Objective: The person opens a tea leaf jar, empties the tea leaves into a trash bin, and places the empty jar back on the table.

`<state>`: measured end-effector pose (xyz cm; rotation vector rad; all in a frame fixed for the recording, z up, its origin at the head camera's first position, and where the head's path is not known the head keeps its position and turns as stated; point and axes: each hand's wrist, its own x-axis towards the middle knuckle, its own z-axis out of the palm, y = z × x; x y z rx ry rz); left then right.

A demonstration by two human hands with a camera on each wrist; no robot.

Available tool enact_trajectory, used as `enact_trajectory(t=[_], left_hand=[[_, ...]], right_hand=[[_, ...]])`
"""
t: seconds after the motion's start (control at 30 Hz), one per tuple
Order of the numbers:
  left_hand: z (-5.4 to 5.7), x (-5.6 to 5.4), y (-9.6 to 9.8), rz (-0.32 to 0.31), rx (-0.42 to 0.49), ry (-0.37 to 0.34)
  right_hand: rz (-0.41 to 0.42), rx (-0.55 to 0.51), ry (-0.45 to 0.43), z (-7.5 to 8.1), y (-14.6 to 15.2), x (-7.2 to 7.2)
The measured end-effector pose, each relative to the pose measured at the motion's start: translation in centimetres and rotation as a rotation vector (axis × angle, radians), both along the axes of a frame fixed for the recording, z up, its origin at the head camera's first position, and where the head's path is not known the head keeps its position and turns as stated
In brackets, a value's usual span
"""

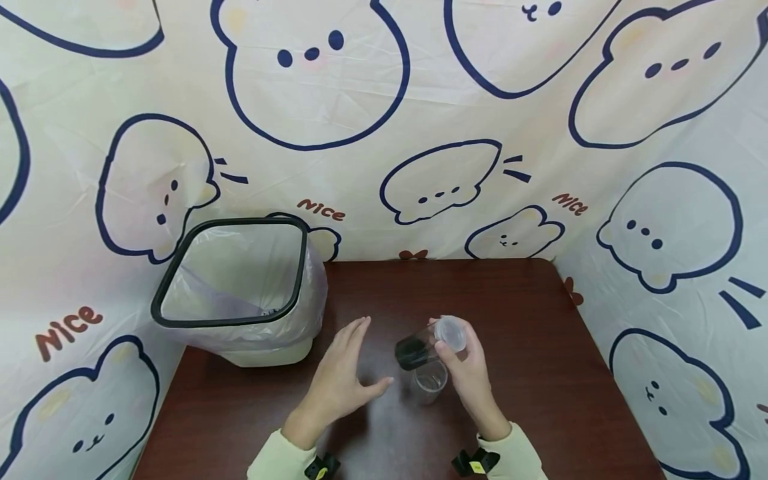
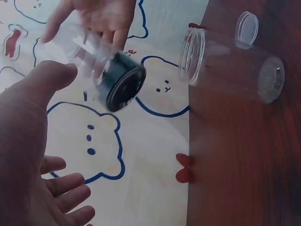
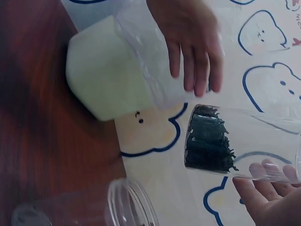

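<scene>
A dark desk [image 1: 558, 373] fills the lower frame. At lower centre, my right hand [image 1: 471, 367] grips a tilted jar [image 1: 413, 352] of dark bits above an upright jar [image 1: 429, 387]; my left hand [image 1: 341, 372], fingers extended, hovers left of them, near the bin [image 1: 270, 355] at centre left.

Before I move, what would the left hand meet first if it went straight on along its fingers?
Probably the patterned cloth beyond the table: in the head view, the left hand points past the held jar, on its left side, though depth is hard to judge.
</scene>
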<state>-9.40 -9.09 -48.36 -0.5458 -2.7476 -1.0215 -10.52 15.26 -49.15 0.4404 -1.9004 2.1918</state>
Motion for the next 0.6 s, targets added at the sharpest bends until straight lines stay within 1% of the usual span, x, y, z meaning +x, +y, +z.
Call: enact_trajectory(t=[0.13,0.2,0.43,0.6], left_hand=[[-0.1,0.1,0.6,-0.011,0.008,-0.054],[-0.2,0.0,0.9,-0.02,0.009,-0.069],[-0.8,0.1,1.9,-0.061,0.018,-0.076],[-1.2,0.1,2.4,-0.057,0.012,-0.08]], right_hand=[[0.05,-0.008,0.027,-0.3,-0.7,0.3],[0.07,-0.005,0.033,-0.4,-1.0,0.5],[0.126,0.024,0.046,-0.6,-1.9,1.0],[0.163,0.037,0.062,-0.7,-2.3,1.3]])
